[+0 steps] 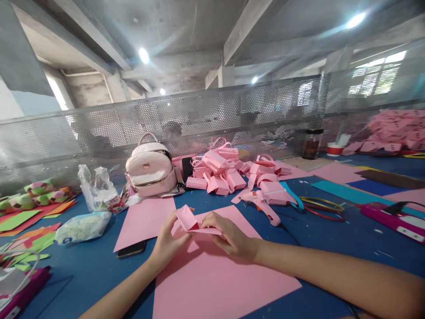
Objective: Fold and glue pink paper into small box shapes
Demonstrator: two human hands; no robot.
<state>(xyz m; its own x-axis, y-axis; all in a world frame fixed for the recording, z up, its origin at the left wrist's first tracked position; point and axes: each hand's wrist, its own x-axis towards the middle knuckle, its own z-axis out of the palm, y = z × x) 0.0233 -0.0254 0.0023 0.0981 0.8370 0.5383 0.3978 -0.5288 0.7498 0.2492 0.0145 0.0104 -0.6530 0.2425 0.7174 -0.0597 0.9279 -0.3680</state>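
Two bare hands meet over a work table, a folded pink paper piece [186,218] between them. The left hand [168,238] grasps its box-like end, thumb below and fingers behind; the right hand [232,237] pinches the flatter flap reaching the other way. The piece's long axis runs from left hand to right, tipping slightly toward the wearer at the right, so the folded end lies nearer the left hand and the flap nearer the right (the inner creases are too small to read).

Directly beneath, apart from the piece, a large pink sheet [229,283] spreads across the blue table [83,283]. Left of it, a second pink sheet [146,217] partly covers a dark phone [132,250]. Beyond the right hand, a pink glue gun [262,206] lies with its nozzle pointing away to the left, just in front of a heap of pink paper bags [215,166]. A pale backpack [149,170] stands left of the heap, and behind everything runs a perforated metal screen [128,122].
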